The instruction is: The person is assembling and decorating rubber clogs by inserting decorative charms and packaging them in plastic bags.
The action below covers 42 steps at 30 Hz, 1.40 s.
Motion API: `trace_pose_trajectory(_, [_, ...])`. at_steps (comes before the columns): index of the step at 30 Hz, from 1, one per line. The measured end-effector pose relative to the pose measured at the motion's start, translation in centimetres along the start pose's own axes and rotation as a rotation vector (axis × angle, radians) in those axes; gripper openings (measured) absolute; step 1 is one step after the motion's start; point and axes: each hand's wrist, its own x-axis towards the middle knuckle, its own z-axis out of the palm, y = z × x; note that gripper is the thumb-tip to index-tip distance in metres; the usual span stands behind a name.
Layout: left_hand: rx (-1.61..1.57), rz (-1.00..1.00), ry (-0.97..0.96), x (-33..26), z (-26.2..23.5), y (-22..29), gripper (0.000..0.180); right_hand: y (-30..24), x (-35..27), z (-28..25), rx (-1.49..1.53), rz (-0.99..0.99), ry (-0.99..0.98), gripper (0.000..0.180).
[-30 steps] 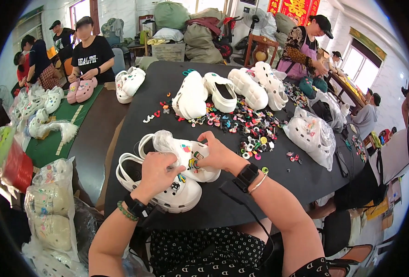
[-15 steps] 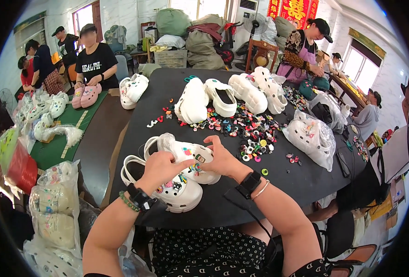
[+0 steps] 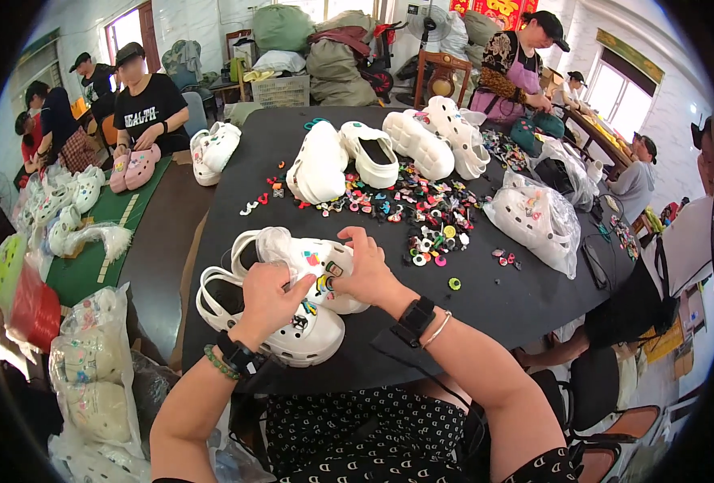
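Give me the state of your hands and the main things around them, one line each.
Left hand: bent, at the clog pair
Right hand: fingers bent over the farther clog
Farther clog: sole down, charms on top
Nearer clog: sole down, charms fitted
Loose charms: scattered in a heap
Bagged clogs: wrapped in clear plastic
Pink clogs: at a co-worker's hands
Fan: upright; spinning or not, unclear

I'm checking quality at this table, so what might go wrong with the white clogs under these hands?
The left hand and right hand crowd a small yellow charm on the farther white clog; it might slip out if poorly seated.

The nearer white clog sits near the table's edge, so a nudge could tip it off.

A lone green charm near the right wrist could be swept away.
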Motion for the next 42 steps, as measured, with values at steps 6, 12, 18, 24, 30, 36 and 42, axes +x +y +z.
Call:
trace_pose_trajectory(6, [0.01, -0.124, -0.069, 0.0, -0.6, -0.2, 0.04, 1.3, 0.3, -0.4, 0.015, -0.032, -0.018, 0.079])
trace_pose_trajectory(12, [-0.375, -0.192, -0.366, 0.8, -3.7, -2.2, 0.046, 2.8, -2.1, -3.2, 0.342, -0.026, -0.109, 0.065])
trace_pose_trajectory(18, [0.029, 0.056, -0.831, 2.4, -9.3, -5.8, 0.043, 8.5, -6.0, -4.0, -0.125, -0.237, 0.127, 0.033])
trace_pose_trajectory(24, [-0.019, 0.238, -0.827, 3.3, -10.7, -8.1, 0.078, 11.2, -9.4, -2.6, -0.213, -0.294, 0.223, 0.029])
trace_pose_trajectory(30, [0.239, 0.328, -0.768, 4.3, -7.5, -6.7, 0.071, 10.4, -9.6, -1.9, -0.321, -0.359, 0.245, 0.028])
trace_pose_trajectory(36, [0.278, 0.311, -0.715, 4.6, -5.8, -6.8, 0.036, 10.4, -10.0, -1.7, -0.35, -0.385, 0.262, 0.029])
trace_pose_trajectory(42, [0.173, 0.449, -0.547, 3.1, -7.2, -6.3, 0.033, 9.4, -9.7, -1.9, -0.367, -0.369, 0.309, 0.028])
